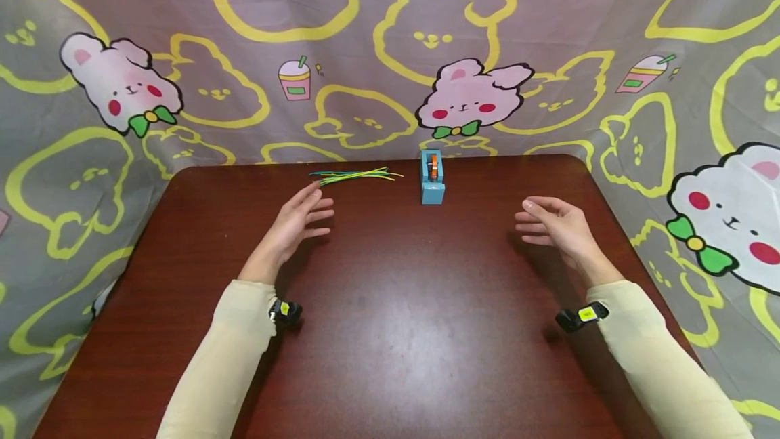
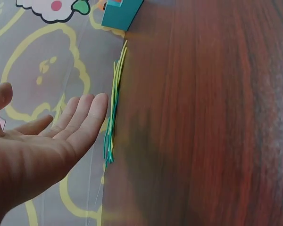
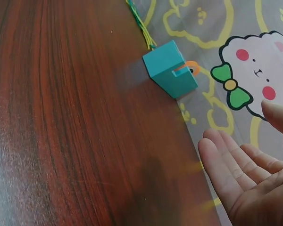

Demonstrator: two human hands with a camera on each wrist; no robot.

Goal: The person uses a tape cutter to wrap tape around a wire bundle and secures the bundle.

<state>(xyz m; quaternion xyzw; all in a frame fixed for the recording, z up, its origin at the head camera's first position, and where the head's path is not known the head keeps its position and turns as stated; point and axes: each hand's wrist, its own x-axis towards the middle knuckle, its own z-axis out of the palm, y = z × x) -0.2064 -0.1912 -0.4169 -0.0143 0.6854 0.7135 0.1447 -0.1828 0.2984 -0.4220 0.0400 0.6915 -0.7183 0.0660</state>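
Both hands are raised over the table with fingers relaxed and nothing in them. My left hand [image 1: 295,223] is nearest to a loose bundle of thin yellow, green and teal strands [image 1: 356,175] lying at the table's far edge; in the left wrist view the strands [image 2: 114,103] show just past the fingertips. A blue tape dispenser [image 1: 432,185] with an orange ring in its slot stands right of the bundle. My right hand [image 1: 557,225] is off to the right of that dispenser, palm turned inward. The right wrist view shows the dispenser [image 3: 172,68] beyond the fingers.
The dark red-brown wooden table [image 1: 390,330] has rounded far corners. A patterned cloth [image 1: 359,53] with bears and drink cups hangs behind it and along both sides. A small black camera is worn on each wrist, over pale sleeves [image 1: 225,351].
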